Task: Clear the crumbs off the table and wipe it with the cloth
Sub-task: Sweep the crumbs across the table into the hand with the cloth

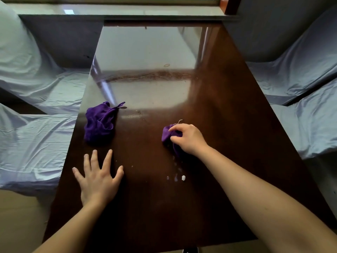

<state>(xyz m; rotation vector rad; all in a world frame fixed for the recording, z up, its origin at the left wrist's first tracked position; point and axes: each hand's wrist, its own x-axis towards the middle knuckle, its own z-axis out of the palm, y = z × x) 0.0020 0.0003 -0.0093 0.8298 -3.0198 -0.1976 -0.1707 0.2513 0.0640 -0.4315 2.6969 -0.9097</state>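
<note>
- Pressing flat on the table (pixel 164 216), the left hand (pixel 98 181) lies with fingers spread and holds nothing. It sits close to the table's left edge and looks like a brace.
- White crumbs (pixel 183 178) lie scattered between the two hands, just on the near side of the right hand. A few tiny specks sit just off the left thumb.
- Just beyond the crumbs, the right hand (pixel 187 138) clamps a bunched purple cloth (pixel 166 135) against the tabletop, fingers curled over it.
- The step in hand appears to be gathering the crumbs. The next move likely calls for a sweep of the cloth toward the near edge, keeping the bits in one pile, with the free hand cupped at the edge to catch them.
- A second cloth (pixel 99 123), crumpled and untouched, lies just beyond the left hand's fingertips, well apart from the right hand.
- Bare wood runs to the right of the right hand as far as the edge. Sheet-covered seats (pixel 36 143) flank both sides, so a sideways sweep would probably drop crumbs onto them.
- Far beyond both hands a streaky smear (pixel 145 76) crosses the glossy top, apparently left for wiping. There the table runs up to a sill (pixel 118 16).
</note>
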